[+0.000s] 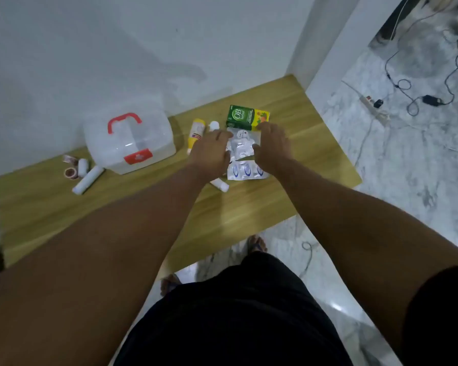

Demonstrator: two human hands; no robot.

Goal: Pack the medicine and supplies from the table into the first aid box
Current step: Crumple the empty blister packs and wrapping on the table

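Nearest us, a silver blister strip (246, 172) and a white tube (220, 185) lie just below our grip. Our left hand (209, 151) and right hand (273, 149) press in on the clear pill packets (241, 143) from both sides, fingers curled on the edges; we should gather the pile flat before lifting. Beyond the grip sits the green medicine carton (247, 118); left of it, a yellow bottle (196, 133), then the closed first aid box (128, 140) on the tabletop (249, 215), lid unopened.

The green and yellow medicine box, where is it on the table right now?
The green and yellow medicine box lies at the table's far edge near the wall, right of centre, just beyond the right hand and the blister packs.
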